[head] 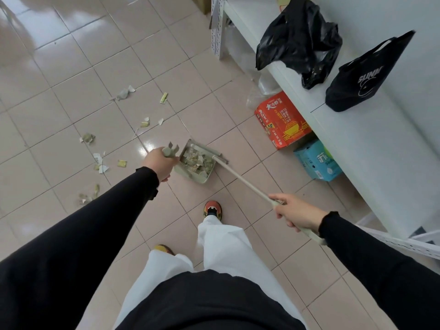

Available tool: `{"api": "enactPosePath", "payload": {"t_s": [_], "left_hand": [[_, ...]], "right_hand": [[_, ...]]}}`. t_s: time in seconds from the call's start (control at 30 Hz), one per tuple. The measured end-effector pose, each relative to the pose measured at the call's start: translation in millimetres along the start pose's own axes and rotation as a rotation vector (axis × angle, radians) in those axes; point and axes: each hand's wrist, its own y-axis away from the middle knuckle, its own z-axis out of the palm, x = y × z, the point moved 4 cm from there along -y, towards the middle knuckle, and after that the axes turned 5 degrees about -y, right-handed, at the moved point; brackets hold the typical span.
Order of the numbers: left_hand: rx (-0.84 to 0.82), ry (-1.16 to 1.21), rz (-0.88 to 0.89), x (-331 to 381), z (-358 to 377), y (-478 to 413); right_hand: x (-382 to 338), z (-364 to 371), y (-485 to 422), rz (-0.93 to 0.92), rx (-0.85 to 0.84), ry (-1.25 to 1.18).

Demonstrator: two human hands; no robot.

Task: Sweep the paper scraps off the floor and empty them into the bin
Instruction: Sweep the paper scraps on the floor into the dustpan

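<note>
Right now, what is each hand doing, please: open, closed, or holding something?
Left hand: closed around the dustpan handle.
Right hand: closed around the broom handle.

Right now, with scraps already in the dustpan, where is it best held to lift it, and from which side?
Grip the top end of its upright handle, from above, as the left hand does. The handle rises toward the person, and the dustpan lies flat on the floor with scraps piled inside, so a straight lift probably keeps them in.
</note>
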Motion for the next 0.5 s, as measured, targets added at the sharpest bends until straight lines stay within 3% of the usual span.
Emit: {"api": "enactPosePath", "payload": {"t_s": [0.27,0.5], "left_hand": [[0.042,0.083,0.027,-51.4,-33.1,29.7],[0.072,0.088,0.067,-138.3,-102.3,78.8]], "right_hand": [[-9.0,55.9,18.3,-0.083,0.084,0.043],[-32.1,157.3,44.0,-0.126,0.144,0.042]]}}
